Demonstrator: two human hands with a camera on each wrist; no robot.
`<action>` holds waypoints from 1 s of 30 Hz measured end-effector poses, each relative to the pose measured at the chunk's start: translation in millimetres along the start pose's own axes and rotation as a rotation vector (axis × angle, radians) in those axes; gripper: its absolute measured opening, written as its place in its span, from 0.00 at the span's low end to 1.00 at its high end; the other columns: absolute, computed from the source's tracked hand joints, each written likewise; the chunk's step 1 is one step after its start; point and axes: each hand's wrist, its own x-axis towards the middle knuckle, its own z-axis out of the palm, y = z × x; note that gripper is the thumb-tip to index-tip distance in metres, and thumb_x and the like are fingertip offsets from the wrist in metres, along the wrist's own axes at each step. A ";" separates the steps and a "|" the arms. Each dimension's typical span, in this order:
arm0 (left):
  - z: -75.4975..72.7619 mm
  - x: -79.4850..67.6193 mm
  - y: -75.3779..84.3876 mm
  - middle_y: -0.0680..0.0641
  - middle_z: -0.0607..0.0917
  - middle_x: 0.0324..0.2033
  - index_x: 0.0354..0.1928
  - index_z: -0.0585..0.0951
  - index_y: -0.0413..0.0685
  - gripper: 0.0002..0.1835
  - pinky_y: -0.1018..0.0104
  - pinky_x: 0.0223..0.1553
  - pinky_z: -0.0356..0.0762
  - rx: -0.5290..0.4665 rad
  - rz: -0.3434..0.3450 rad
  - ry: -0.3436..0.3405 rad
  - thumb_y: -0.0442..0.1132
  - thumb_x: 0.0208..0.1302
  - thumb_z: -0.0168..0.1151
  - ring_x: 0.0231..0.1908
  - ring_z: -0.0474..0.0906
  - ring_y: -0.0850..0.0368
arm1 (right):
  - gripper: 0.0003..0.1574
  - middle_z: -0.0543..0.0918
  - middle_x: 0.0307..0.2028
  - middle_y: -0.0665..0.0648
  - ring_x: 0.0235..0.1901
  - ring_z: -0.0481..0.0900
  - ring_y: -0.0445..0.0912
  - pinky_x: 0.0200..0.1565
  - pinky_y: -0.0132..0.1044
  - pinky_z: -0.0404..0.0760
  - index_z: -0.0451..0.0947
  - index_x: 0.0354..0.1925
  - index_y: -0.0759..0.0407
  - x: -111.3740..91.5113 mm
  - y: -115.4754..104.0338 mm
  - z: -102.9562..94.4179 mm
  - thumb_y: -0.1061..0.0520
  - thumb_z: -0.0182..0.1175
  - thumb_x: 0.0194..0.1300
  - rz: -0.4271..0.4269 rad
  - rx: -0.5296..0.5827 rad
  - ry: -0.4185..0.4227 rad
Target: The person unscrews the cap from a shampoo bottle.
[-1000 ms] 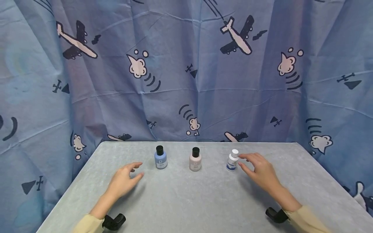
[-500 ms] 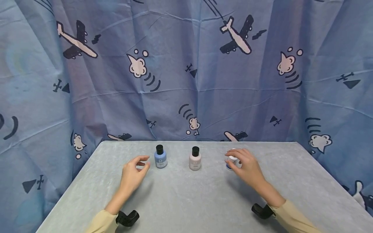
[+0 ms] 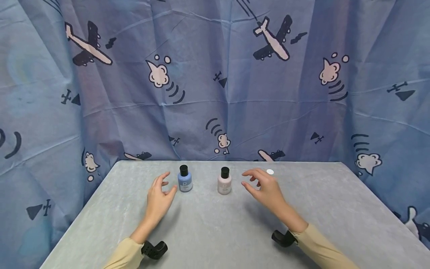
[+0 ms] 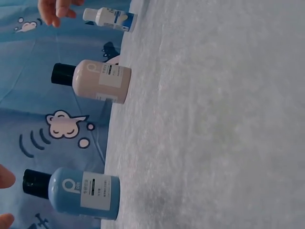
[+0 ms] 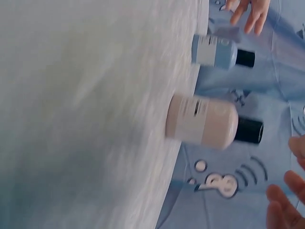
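Observation:
A blue bottle with a black cap (image 3: 185, 182) stands upright on the table, and my left hand (image 3: 159, 198) hovers just left of it, fingers parted and holding nothing. To its right stands a pale pink bottle with a black cap (image 3: 224, 184). My right hand (image 3: 265, 188) is in the air right of the pink bottle, thumb and fingers apart with nothing between them. Behind that hand is a small white bottle, only its white cap (image 3: 270, 172) showing in the head view. The left wrist view shows this white bottle (image 4: 110, 19) whole, with a blue-marked label.
The grey-white table (image 3: 208, 231) carries the bottles in a row near its far edge. A blue curtain printed with planes (image 3: 195, 74) hangs right behind it. Each wrist wears a black camera mount, such as the right mount (image 3: 283, 238).
My right hand has moved left, past the white bottle and toward the pink one, now hiding most of the white bottle. My left hand has moved right, closer to the blue bottle.

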 end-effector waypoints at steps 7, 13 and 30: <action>3.8 6.3 1.8 0.41 0.70 0.65 0.68 0.67 0.47 0.33 0.49 0.52 0.77 -0.033 -0.078 -0.047 0.41 0.60 0.63 0.60 0.72 0.42 | 0.19 0.85 0.37 0.53 0.32 0.79 0.44 0.28 0.32 0.78 0.82 0.43 0.56 8.7 -19.1 14.6 0.58 0.72 0.51 -0.021 0.037 -0.029; 8.4 9.4 0.0 0.39 0.65 0.69 0.70 0.63 0.46 0.35 0.44 0.57 0.72 -0.045 -0.127 -0.103 0.43 0.62 0.63 0.64 0.67 0.38 | 0.19 0.85 0.38 0.53 0.33 0.80 0.44 0.31 0.36 0.80 0.81 0.44 0.56 13.9 -27.5 27.6 0.58 0.72 0.52 0.021 0.083 -0.035; 24.1 24.3 3.9 0.36 0.69 0.66 0.70 0.62 0.42 0.39 0.48 0.53 0.76 -0.120 -0.181 -0.178 0.41 0.59 0.66 0.59 0.73 0.38 | 0.29 0.83 0.38 0.53 0.31 0.81 0.43 0.36 0.39 0.81 0.74 0.54 0.54 27.7 -54.0 57.4 0.58 0.71 0.54 0.127 0.218 -0.053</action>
